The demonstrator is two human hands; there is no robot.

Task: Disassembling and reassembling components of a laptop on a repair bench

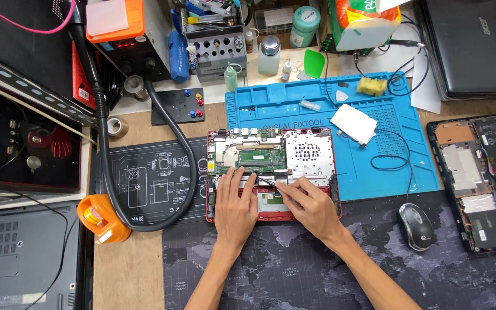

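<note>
At table centre: 1 opened red laptop, 2 hands on it. Left hand lies flat on lower chassis, grip apart. Right hand grip pinched on thin tool, tip over board. 1 mouse to the right.

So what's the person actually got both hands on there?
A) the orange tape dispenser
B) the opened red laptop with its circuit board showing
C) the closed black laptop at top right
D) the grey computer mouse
B: both the left hand and the right hand rest on the opened red laptop, while the mouse lies apart to the right, untouched.
</note>
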